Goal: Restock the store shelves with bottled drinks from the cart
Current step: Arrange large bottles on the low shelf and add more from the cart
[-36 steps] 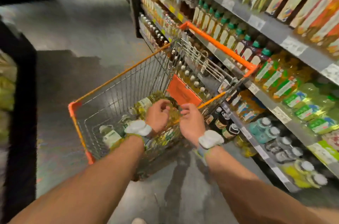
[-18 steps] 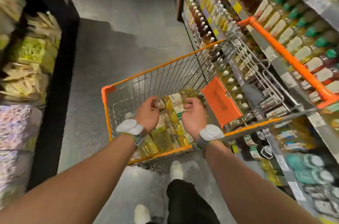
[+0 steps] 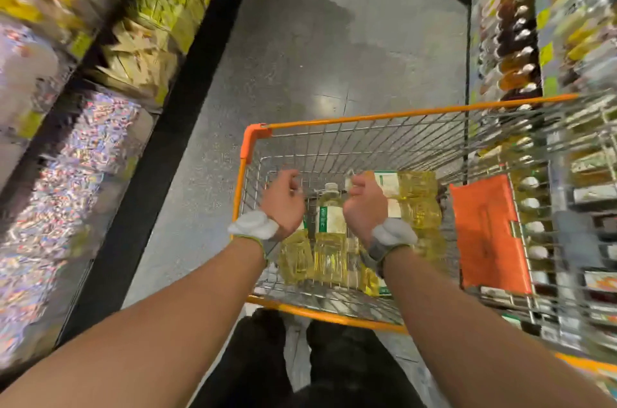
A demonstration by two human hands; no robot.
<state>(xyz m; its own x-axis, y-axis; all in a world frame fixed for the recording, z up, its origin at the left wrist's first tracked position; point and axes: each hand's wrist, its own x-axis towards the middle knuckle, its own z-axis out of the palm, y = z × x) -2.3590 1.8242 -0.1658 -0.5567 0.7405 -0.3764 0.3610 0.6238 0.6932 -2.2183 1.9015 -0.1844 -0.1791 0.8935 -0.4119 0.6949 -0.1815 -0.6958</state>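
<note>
Both my hands are inside the cart (image 3: 253, 137), low over the bottles (image 3: 329, 234) of yellow drink that lie on its wire floor. Only one view exists, from my head, so I describe it from the near side to the far side.

My left hand (image 3: 283, 204) hovers above the left end of the pile with the fingers curled in. I see nothing between them, so I judge this hand has not taken anything yet. My right hand (image 3: 365, 204) is closed around something pale near a bottle top, probably the neck or cap of one bottle, but my knuckles cover it and I cannot tell for sure. I think I reach for the necks because the bottles lie flat and close together, and the neck is the easy part to pull.

On my right stand the drink shelves (image 3: 514, 40), blurred, with many rows of capped bottles. The cart is parked just beside them, I suppose so that the way from cart to shelf is short. An orange flap (image 3: 484, 227) hangs at the cart's right side. On my left is another rack (image 3: 100, 40) of packets, too blurred to read.
</note>
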